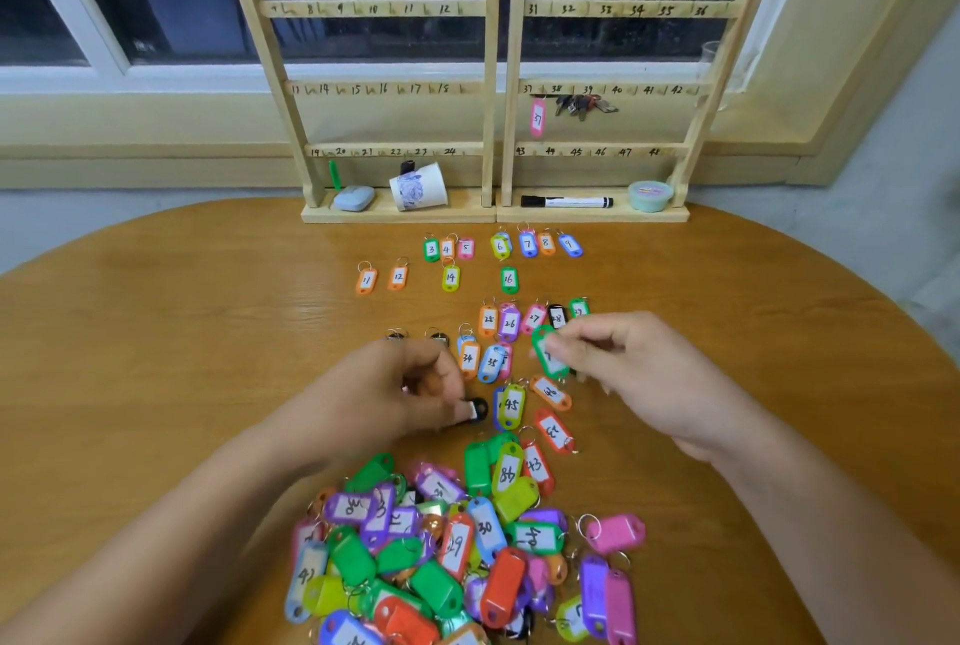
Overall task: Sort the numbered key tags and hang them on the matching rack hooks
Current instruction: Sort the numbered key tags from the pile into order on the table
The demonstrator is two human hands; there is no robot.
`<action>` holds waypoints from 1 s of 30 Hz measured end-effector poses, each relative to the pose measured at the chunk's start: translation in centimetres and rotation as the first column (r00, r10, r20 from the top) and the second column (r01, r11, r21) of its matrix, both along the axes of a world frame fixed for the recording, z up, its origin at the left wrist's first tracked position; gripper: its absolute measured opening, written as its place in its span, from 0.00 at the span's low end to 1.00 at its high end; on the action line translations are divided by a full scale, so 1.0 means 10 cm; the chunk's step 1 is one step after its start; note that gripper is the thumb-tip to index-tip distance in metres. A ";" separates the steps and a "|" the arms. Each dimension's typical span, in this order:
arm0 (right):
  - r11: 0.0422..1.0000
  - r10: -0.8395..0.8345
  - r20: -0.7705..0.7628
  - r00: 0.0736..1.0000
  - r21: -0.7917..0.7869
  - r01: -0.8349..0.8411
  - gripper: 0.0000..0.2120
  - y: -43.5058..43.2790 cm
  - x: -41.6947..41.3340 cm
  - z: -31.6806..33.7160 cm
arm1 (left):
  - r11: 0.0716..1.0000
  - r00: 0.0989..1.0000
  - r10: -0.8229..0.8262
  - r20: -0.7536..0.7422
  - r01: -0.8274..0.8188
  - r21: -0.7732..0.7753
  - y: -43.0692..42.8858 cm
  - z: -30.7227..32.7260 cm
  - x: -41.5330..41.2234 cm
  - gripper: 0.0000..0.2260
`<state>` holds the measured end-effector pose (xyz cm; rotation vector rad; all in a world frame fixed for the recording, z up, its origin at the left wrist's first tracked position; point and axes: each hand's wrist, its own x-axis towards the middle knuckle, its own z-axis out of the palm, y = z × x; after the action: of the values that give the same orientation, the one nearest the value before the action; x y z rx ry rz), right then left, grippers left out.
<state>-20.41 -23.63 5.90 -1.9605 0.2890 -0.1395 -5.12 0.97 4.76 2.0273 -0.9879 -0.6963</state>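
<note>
A heap of coloured numbered key tags (457,545) lies at the near edge of the wooden table (156,343). Sorted tags lie in rows further back, from tag 3 (431,249) to tag 9 (570,245), then 11, 12, 14, 16 and the twenties. My right hand (623,363) pinches a green tag (548,353) just above the table. My left hand (410,384) is closed on a black tag (475,409) lying on the table. The wooden rack (493,88) stands at the back with numbered hooks. A pink tag 37 (537,118) hangs on it.
On the rack's base sit a tipped paper cup (418,187), a grey-blue case (354,198), a black-capped marker (566,201) and a small round tub (649,194). A bunch of keys (582,104) hangs near hook 38. A window is behind the rack.
</note>
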 end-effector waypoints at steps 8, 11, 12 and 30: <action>0.861 -0.115 0.013 0.993 0.500 0.093 0.13 -0.02 0.33 -0.17 | 0.915 0.939 0.186 -0.289 -0.273 -0.297 -0.21 -0.06 0.20 0.08; 0.814 -0.113 0.015 0.994 0.574 0.084 0.16 -0.01 0.31 -0.25 | 0.869 0.917 0.211 -0.337 -0.334 -0.364 -0.22 -0.14 0.18 0.10; 0.816 -0.110 0.011 0.994 0.572 0.084 0.16 0.01 0.30 -0.26 | 0.856 0.912 0.222 -0.344 -0.351 -0.380 -0.21 -0.17 0.17 0.10; 0.855 -0.250 0.141 0.958 0.496 0.150 0.07 0.45 0.36 -0.46 | 0.856 0.915 0.194 -0.354 -0.334 -0.394 -0.25 -0.28 -0.05 0.08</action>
<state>-16.86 -19.12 1.26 -1.4030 0.3577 -0.3657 -5.66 -1.52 1.98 1.5505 -0.5987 -0.5447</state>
